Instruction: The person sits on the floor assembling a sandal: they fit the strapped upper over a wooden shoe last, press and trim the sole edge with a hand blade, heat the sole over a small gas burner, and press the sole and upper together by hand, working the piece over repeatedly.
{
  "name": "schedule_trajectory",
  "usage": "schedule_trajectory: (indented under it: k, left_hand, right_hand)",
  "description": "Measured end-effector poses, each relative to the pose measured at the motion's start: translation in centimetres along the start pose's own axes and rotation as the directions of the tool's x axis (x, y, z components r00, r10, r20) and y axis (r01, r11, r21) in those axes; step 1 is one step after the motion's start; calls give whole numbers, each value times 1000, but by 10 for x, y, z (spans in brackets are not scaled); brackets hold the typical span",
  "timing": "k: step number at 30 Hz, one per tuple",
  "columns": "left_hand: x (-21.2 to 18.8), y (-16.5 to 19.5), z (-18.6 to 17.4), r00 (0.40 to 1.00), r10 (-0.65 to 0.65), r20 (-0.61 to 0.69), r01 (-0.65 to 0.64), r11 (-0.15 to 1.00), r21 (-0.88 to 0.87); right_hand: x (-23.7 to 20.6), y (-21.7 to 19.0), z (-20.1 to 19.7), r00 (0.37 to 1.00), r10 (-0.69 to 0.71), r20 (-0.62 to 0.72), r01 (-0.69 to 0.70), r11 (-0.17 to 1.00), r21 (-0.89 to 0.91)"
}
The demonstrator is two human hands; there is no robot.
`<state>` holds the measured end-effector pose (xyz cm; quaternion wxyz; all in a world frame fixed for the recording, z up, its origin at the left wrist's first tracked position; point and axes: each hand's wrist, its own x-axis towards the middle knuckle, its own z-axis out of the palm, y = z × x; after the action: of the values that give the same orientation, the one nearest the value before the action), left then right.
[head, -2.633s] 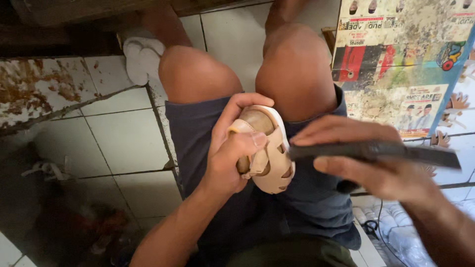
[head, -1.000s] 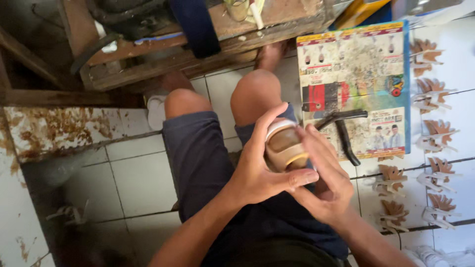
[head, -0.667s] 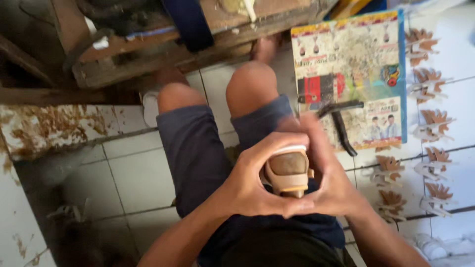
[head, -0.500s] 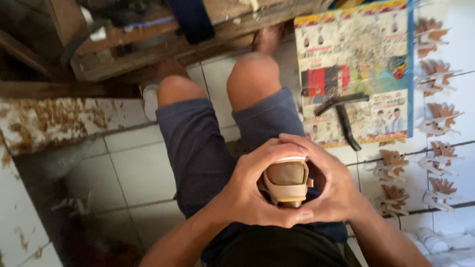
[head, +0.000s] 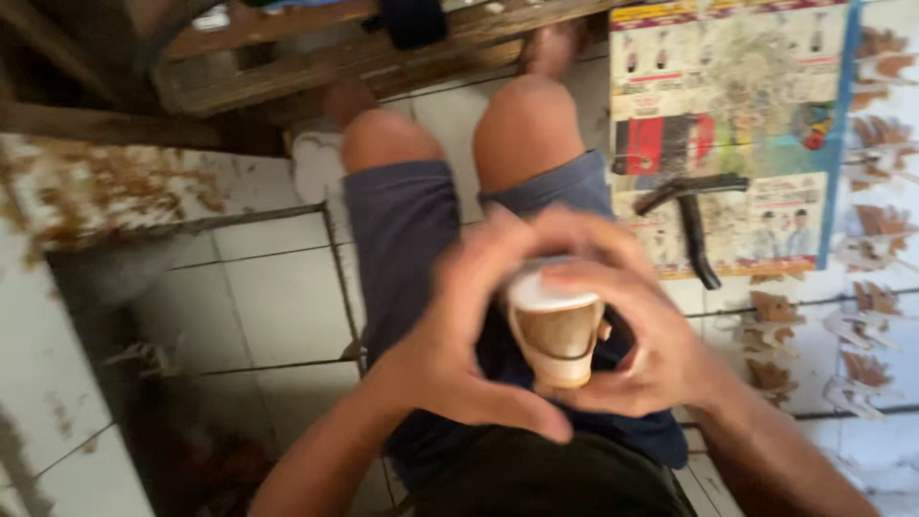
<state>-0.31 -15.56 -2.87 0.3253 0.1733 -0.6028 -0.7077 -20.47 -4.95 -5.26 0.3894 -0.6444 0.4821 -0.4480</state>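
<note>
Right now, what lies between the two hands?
In the head view, a small beige shoe sits between the left hand and the right hand; both hands grip it above the lap.

Small sandal point(head: 555, 330) between both hands (blurred)

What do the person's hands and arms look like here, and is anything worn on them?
Both the left hand and right hand are bare: no gloves, rings, watch or bands visible. Both forearms are uncovered, no sleeves in view. Motion blur hides finer details.
</note>
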Motion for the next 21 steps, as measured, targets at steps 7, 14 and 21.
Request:
schedule_trajectory:
  k: [7, 14, 21]
  left_hand:
    - [37, -21, -56, 839, -544, 7, 445, 678, -585]
    - [64, -22, -86, 994, 35, -106, 3, 940, 342]
    - [71, -23, -96, 992, 123, -2, -95, 777, 622]
  right_hand:
    - [57, 14, 8, 916, -392, 90, 381, 775, -505]
    - [121, 23, 5, 993, 81, -84, -42, 921, 387]
    - [125, 42, 17, 972, 144, -185, -126, 986, 108]
